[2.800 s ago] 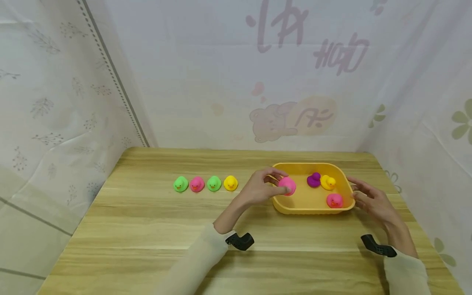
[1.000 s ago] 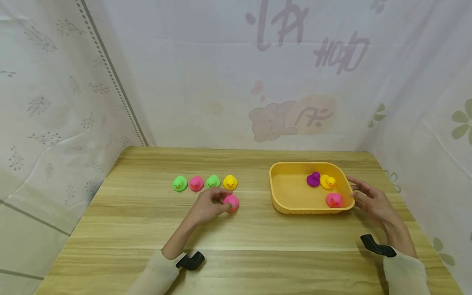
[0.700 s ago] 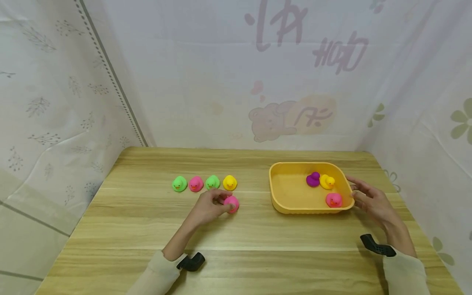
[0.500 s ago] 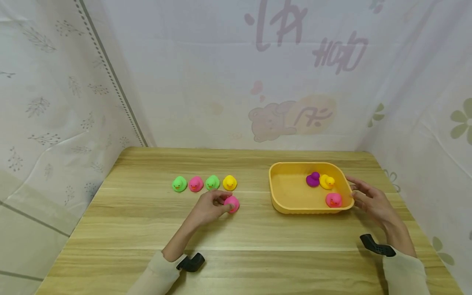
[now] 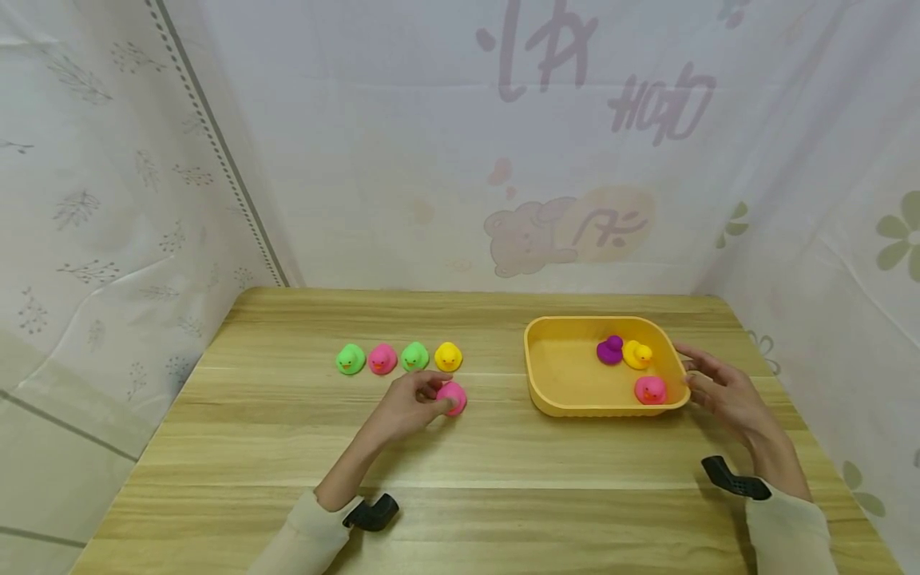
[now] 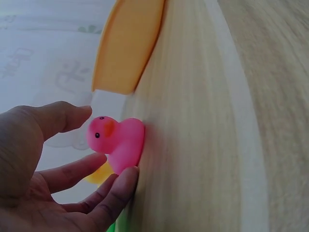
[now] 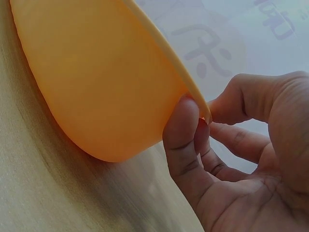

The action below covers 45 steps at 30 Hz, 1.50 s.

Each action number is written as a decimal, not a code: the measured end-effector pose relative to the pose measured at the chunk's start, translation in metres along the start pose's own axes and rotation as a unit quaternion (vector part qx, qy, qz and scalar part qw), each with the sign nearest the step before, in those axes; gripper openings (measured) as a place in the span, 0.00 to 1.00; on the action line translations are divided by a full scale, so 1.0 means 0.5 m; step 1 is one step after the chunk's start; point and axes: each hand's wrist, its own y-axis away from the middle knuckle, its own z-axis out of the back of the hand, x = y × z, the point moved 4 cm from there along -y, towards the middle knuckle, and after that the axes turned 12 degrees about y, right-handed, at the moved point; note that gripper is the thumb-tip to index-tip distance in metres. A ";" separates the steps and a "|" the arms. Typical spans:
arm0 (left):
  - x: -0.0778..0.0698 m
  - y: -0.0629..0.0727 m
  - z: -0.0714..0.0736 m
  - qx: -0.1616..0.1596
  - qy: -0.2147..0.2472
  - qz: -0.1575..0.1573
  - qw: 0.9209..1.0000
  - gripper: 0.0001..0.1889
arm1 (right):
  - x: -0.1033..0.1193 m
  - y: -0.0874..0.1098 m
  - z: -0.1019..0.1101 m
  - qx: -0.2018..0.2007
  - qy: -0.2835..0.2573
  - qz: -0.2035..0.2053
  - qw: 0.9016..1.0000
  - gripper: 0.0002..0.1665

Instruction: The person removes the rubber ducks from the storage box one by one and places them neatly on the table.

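A pink rubber duck (image 5: pixel 451 398) sits on the table in front of the yellow duck (image 5: pixel 449 357). My left hand (image 5: pixel 410 406) is around it; in the left wrist view the thumb stands off the duck (image 6: pixel 126 145) and loosely bent fingers (image 6: pixel 120 191) lie right beside its body. My right hand (image 5: pixel 729 395) holds the right end of a yellow plastic basin (image 5: pixel 575 412). In the right wrist view, thumb and fingers pinch the basin's rim (image 7: pixel 169 55). Inside the basin are a purple duck (image 5: pixel 610 350), a yellow duck (image 5: pixel 637 354) and a pink duck (image 5: pixel 651 390).
Left of the yellow table duck, a green duck (image 5: pixel 414 357), a pink duck (image 5: pixel 382 359) and another green duck (image 5: pixel 350 359) continue the row. Patterned cloth (image 5: pixel 402 160) hangs behind the wooden table (image 5: pixel 546 479) and along both sides.
My left hand has carried the pink duck left out of the basin and set it on the table before the row; its thumb now stands off the duck. The right hand stays at the basin.
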 end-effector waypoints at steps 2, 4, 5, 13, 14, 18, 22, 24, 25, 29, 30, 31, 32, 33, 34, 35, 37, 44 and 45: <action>-0.004 0.001 0.002 -0.005 -0.002 0.000 1.000 0.21 | -0.001 -0.001 0.000 0.001 -0.006 0.004 1.000 0.36; -0.011 0.003 0.004 -0.009 -0.004 -0.001 1.000 0.22 | -0.002 -0.001 0.000 0.002 -0.014 0.007 1.000 0.36; -0.015 0.003 0.006 -0.010 -0.004 -0.004 1.000 0.23 | -0.002 -0.001 0.001 0.002 -0.016 0.009 1.000 0.36; -0.046 0.005 0.017 -0.003 0.005 -0.014 1.000 0.30 | 0.000 0.000 0.000 0.004 -0.021 0.020 1.000 0.36; -0.050 0.004 0.018 -0.002 0.008 -0.015 1.000 0.31 | 0.000 0.000 0.000 0.005 -0.021 0.021 1.000 0.36; -0.066 -0.003 0.019 0.001 0.026 -0.026 0.999 0.32 | 0.001 0.001 0.000 0.005 -0.019 0.019 1.000 0.36; -0.087 -0.013 0.013 0.010 0.033 -0.038 0.999 0.31 | 0.002 0.002 0.001 0.002 -0.010 0.014 1.000 0.36; -0.097 -0.019 0.009 0.016 0.035 -0.042 0.998 0.32 | 0.003 0.002 0.001 0.002 -0.006 0.011 1.000 0.36; -0.103 -0.023 0.006 0.023 0.038 -0.048 0.998 0.32 | 0.004 0.002 0.001 0.002 -0.005 0.010 1.000 0.36; -0.121 -0.038 -0.006 0.045 0.052 -0.062 0.996 0.32 | 0.005 0.003 -0.001 0.003 -0.008 0.007 1.000 0.36; -0.125 -0.043 -0.009 0.051 0.054 -0.066 0.995 0.32 | 0.006 0.003 -0.001 0.003 -0.007 0.006 1.000 0.36; -0.130 -0.048 -0.013 0.057 0.056 -0.070 0.994 0.32 | 0.006 0.003 -0.001 0.003 -0.007 0.005 1.000 0.37; -0.134 -0.053 -0.017 0.061 0.057 -0.074 0.994 0.32 | 0.005 0.003 -0.001 0.003 -0.006 0.005 1.000 0.36; -0.139 -0.059 -0.021 0.067 0.058 -0.079 0.993 0.32 | 0.005 0.004 -0.001 0.002 -0.006 0.005 1.000 0.36; -0.143 -0.064 -0.026 0.073 0.059 -0.085 0.992 0.32 | 0.005 0.004 -0.001 0.001 -0.006 0.005 1.000 0.36; -0.147 -0.070 -0.030 0.079 0.060 -0.088 0.991 0.33 | 0.005 0.004 0.000 0.001 -0.007 0.005 1.000 0.36; -0.156 -0.081 -0.040 0.089 0.060 -0.098 0.989 0.33 | 0.005 0.004 0.000 0.000 -0.009 0.005 1.000 0.36; -0.180 -0.117 -0.075 0.117 0.052 -0.112 0.985 0.34 | 0.007 0.004 0.000 0.002 -0.007 0.008 1.000 0.37; -0.183 -0.123 -0.081 0.122 0.051 -0.113 0.985 0.34 | 0.007 0.004 0.000 0.002 -0.008 0.008 1.000 0.37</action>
